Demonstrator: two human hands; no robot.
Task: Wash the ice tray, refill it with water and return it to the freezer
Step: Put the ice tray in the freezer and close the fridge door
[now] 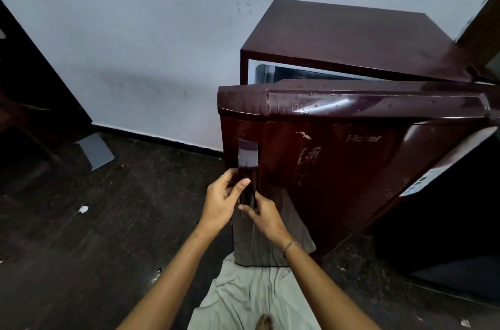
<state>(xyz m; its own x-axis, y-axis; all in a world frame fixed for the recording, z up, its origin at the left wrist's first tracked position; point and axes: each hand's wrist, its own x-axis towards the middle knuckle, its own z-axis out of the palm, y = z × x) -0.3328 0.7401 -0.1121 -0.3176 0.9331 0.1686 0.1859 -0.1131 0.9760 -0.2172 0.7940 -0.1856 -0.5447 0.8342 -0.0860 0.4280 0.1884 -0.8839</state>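
Observation:
A dark maroon fridge [351, 40] stands against the white wall with its door [338, 156] swung partly open, so a slice of the pale interior [273, 72] shows at the top. My left hand [223, 200] grips the door's vertical handle [246, 167] from the left, thumb across its front. My right hand [263, 217] holds the lower end of the same handle from the right. No ice tray is visible.
Dark floor [108, 235] spreads to the left, with a grey flat piece [94, 151] and a small white scrap [83, 209] on it. A dark doorway or cabinet [32, 81] stands at far left. Pale cloth [251, 294] lies below the door.

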